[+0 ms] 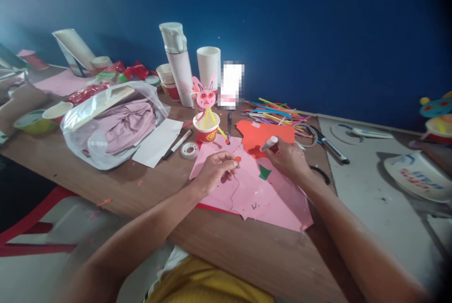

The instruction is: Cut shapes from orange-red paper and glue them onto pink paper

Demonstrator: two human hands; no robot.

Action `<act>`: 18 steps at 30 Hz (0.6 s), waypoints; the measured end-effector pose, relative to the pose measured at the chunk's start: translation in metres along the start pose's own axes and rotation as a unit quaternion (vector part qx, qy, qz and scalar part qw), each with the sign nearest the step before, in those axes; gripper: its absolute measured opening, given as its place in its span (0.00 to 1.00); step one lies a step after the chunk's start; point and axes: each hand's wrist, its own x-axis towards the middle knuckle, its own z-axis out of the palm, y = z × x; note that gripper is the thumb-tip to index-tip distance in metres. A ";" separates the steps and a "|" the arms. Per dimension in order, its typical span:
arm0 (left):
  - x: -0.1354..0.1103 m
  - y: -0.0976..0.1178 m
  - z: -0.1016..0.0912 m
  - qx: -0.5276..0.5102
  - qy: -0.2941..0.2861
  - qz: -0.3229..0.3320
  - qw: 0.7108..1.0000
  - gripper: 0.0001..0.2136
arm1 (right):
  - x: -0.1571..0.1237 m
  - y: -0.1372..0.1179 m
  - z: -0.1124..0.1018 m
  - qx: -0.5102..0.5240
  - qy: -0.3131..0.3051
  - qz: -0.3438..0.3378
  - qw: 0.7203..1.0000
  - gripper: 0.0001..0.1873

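My left hand (pixel 215 171) is pinched on a small red paper piece (pixel 238 159) just above a pink paper sheet (pixel 261 199) on the wooden table (pixel 219 242). My right hand (pixel 287 157) grips a white glue stick (pixel 269 143), its tip pointing left toward the red piece. A small green paper triangle (pixel 263 171) lies on the pink sheet between my hands. A red-orange paper sheet (pixel 259 136) lies behind my right hand.
A red paper cup with a pink paper rabbit figure (pixel 206 126) stands behind the pink sheet, beside a tape roll (pixel 189 150) and a marker (pixel 176 145). Coloured straws (pixel 275 112), scissors (pixel 326 143), a plastic bag (pixel 113 124), a flask (pixel 178 65) and stacked cups (pixel 208 67) crowd the back.
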 end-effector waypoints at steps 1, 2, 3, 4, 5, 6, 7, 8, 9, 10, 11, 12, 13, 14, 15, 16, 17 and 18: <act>0.000 0.000 0.000 0.000 0.001 -0.001 1.000 0.04 | 0.000 0.000 0.000 0.000 -0.005 -0.002 1.000 0.12; 0.000 0.000 0.000 -0.001 0.001 -0.001 1.000 0.04 | 0.000 0.000 0.001 0.001 -0.009 -0.003 1.000 0.12; 0.001 0.000 0.000 -0.002 0.002 -0.002 1.000 0.04 | 0.000 0.000 0.001 0.003 -0.013 -0.004 1.000 0.13; 0.001 -0.001 0.000 -0.003 0.003 -0.002 1.000 0.04 | 0.000 0.001 0.001 0.004 -0.014 -0.003 1.000 0.13; 0.001 -0.001 0.000 -0.004 0.003 -0.001 1.000 0.04 | 0.000 0.001 0.001 0.006 -0.015 -0.001 1.000 0.13; 0.001 -0.001 0.000 -0.004 0.003 -0.002 1.000 0.04 | -0.001 0.001 0.001 0.007 -0.015 0.000 1.000 0.13; 0.001 -0.001 0.000 -0.004 0.004 -0.002 1.000 0.04 | -0.001 0.001 0.000 0.010 -0.016 0.001 1.000 0.13; 0.002 -0.001 -0.001 -0.004 0.004 -0.001 1.000 0.04 | -0.001 0.001 0.000 0.015 -0.017 0.003 1.000 0.13; 0.002 -0.001 -0.001 -0.004 0.004 -0.001 1.000 0.04 | -0.001 0.001 -0.001 0.022 -0.020 0.004 1.000 0.13; 0.002 -0.001 -0.001 -0.003 0.004 0.000 1.000 0.04 | -0.001 0.001 -0.002 0.029 -0.024 0.006 0.999 0.14; 0.002 -0.001 -0.001 -0.003 0.004 0.001 1.000 0.04 | 0.000 0.001 -0.004 0.035 -0.030 0.007 0.999 0.14; 0.002 0.000 -0.001 -0.002 0.003 0.002 1.000 0.04 | 0.001 0.002 -0.007 0.038 -0.034 0.009 0.999 0.16; 0.002 0.000 -0.001 -0.001 0.003 0.001 1.000 0.04 | 0.002 0.002 -0.011 0.040 -0.034 0.010 0.999 0.17; 0.002 0.001 -0.001 0.000 0.005 0.001 1.000 0.04 | 0.002 0.002 -0.015 0.042 -0.026 0.009 0.999 0.19; 0.002 0.001 -0.001 0.002 0.008 0.000 1.000 0.04 | 0.003 0.001 -0.021 0.045 -0.010 0.010 0.999 0.20; 0.001 0.002 -0.001 0.003 0.013 -0.001 1.000 0.04 | 0.003 0.000 -0.027 0.052 0.015 0.010 0.998 0.21; 0.001 0.003 0.000 0.001 0.019 0.000 1.000 0.04 | 0.002 -0.003 -0.033 0.064 0.045 0.008 0.997 0.21; 0.000 0.003 0.000 -0.004 0.026 0.003 1.000 0.03 | 0.001 -0.007 -0.038 0.083 0.074 0.008 0.994 0.19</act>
